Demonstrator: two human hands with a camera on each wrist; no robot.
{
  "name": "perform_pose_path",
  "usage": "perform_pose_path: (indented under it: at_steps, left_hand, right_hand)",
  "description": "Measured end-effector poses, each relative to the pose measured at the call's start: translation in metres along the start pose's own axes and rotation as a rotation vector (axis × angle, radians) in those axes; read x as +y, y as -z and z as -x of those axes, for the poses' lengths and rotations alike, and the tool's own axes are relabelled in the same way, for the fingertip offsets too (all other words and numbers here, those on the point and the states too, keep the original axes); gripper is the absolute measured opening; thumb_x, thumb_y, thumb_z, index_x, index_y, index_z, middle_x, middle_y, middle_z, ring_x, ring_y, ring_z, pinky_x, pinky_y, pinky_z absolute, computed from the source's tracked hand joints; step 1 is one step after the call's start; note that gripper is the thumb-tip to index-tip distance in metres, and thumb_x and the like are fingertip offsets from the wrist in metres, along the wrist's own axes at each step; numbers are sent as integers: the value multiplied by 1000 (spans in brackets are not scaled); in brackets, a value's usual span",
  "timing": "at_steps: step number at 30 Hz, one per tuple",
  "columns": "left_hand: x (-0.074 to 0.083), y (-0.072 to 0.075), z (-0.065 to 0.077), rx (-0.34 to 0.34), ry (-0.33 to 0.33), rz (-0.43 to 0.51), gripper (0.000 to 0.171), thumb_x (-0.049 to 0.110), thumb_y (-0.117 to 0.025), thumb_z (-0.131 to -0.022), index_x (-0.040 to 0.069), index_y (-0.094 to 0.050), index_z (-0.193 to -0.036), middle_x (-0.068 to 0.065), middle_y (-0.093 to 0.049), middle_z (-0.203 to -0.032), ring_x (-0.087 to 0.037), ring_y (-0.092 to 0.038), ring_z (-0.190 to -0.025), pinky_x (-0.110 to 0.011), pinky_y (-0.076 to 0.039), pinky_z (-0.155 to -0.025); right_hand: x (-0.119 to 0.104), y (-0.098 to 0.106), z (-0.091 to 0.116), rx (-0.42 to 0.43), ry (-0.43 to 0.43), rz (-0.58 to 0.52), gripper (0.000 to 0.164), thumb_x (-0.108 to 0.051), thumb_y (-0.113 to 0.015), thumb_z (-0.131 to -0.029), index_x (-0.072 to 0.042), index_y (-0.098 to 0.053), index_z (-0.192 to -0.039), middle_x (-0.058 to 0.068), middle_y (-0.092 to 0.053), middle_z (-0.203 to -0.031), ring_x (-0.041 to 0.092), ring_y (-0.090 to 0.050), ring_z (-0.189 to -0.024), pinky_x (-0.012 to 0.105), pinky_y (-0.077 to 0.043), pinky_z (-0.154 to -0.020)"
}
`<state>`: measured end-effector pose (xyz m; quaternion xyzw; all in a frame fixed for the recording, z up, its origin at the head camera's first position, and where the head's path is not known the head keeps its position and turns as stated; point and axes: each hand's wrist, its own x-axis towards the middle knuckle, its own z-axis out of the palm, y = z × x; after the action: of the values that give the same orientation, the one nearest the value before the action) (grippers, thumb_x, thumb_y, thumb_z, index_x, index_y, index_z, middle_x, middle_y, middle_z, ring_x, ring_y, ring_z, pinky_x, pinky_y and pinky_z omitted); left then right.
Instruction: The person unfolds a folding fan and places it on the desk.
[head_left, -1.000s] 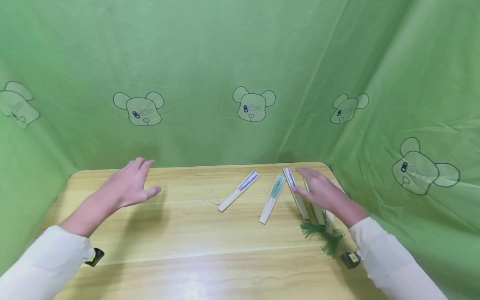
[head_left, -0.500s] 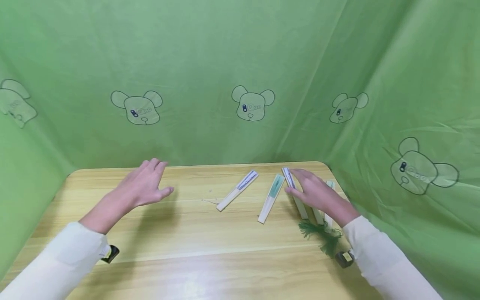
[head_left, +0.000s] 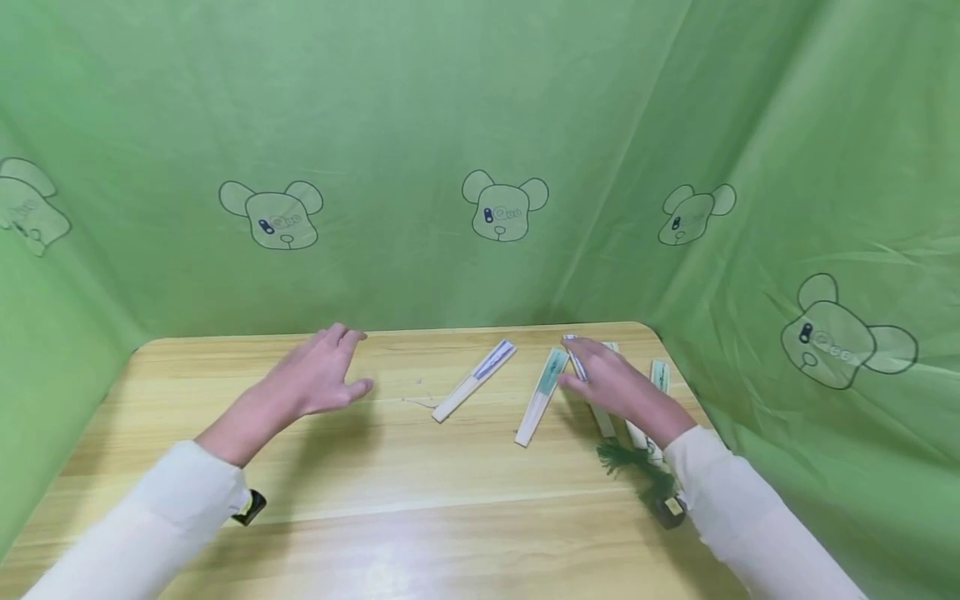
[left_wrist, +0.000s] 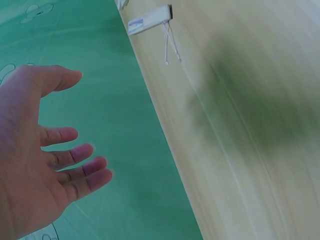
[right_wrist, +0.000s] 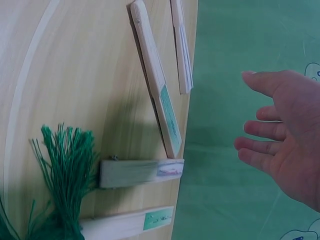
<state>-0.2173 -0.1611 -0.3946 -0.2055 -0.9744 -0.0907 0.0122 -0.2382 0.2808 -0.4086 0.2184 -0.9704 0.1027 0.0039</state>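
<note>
Several folded hand fans lie on the wooden table. In the head view, one with a purple-blue panel (head_left: 475,381) is leftmost, and a green-panelled fan (head_left: 542,397) lies to its right. My right hand (head_left: 607,379) hovers with relaxed fingers above another purple-blue fan (head_left: 603,422), partly hiding it and a green fan (head_left: 637,435) beside it. A further green fan (head_left: 660,375) is at the far right, its lower part behind the wrist. Green tassels (right_wrist: 67,170) spread near the fans' lower ends. My left hand (head_left: 318,375) holds nothing, raised over the table left of the fans.
The light wooden table (head_left: 420,517) has rounded back corners. Green cloth (head_left: 390,275) with bear-head outlines hangs behind it and at both sides. A thin pale cord (left_wrist: 172,42) trails from the leftmost fan.
My left hand has moved right, towards the middle of the table. My right hand has shifted slightly left, uncovering the fan at the far right. The fans have stayed put.
</note>
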Motion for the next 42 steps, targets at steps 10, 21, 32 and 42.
perform_pose_path:
  at_steps: [10,21,32,42]
  left_hand:
    - [11,-12,-3,-6,-13,52,75,48,-66,-85,0,-46,-140,-21,-54,-133,-37,-57,-119,-54,-58,-97]
    - [19,-25,-10,4,-6,113,73,48,-67,-85,2,-47,-138,-19,-54,-136,-36,-55,-124,-53,-55,-103]
    - [28,-34,-24,-10,3,169,74,47,-67,-87,1,-45,-140,-23,-50,-141,-40,-51,-130,-54,-50,-110]
    - [39,-43,-34,-51,17,215,76,50,-65,-89,1,-43,-142,-22,-47,-145,-38,-47,-135,-53,-46,-115]
  right_hand:
    - [-10,-15,-7,-4,13,-36,65,-34,-65,-95,0,-41,-145,25,-46,-148,43,-39,-141,57,-36,-120]
    - [-15,-24,-17,60,83,24,61,-28,-70,-92,-1,-47,-141,24,-52,-142,43,-48,-134,55,-45,-114]
    - [-19,-26,-30,34,73,30,57,-26,-66,-95,-1,-46,-142,24,-51,-144,40,-49,-134,52,-44,-116]
    - [-25,-34,-45,2,14,-19,56,-24,-64,-96,0,-46,-142,25,-50,-144,40,-48,-135,53,-41,-118]
